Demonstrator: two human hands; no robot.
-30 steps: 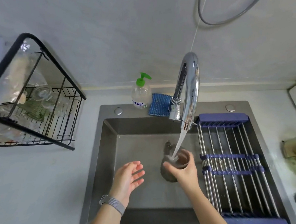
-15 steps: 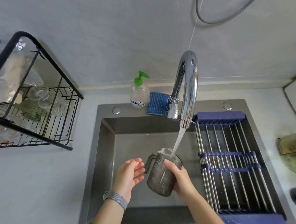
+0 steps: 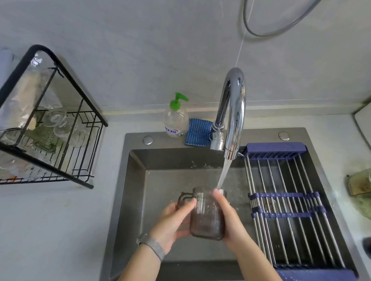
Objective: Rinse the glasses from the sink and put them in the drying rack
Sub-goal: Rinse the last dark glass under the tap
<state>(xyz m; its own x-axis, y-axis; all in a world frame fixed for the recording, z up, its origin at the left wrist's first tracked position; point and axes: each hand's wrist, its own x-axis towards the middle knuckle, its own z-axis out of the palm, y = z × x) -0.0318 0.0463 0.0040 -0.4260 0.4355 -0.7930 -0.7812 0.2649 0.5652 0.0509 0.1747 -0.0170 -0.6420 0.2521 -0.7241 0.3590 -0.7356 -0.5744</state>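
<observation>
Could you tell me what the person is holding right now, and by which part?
A glass mug, gripped by its body between the left hand and the right hand; its handle is not gripped.

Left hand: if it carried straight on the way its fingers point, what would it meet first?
The left hand already grips the clear glass handled mug, fingers pointing up and right by its handle. Going on, it would press into the mug first; beyond lies the right hand on the far side. Depth is uncertain.
</observation>
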